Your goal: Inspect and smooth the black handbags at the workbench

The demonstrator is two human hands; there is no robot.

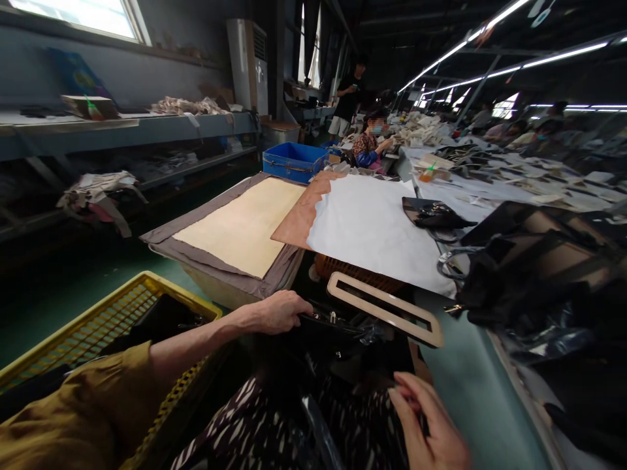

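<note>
Across the lap, black bag blending into shadow, left fingers pinching its edge, right fingers curled, grip unclear

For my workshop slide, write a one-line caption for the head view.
Left hand grips a black item; right hand beside patterned cloth, yellow crate at left.

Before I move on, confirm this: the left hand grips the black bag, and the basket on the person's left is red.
The colour is wrong: in the head view, the basket on the person's left is yellow. The left hand grips the black bag.
</note>
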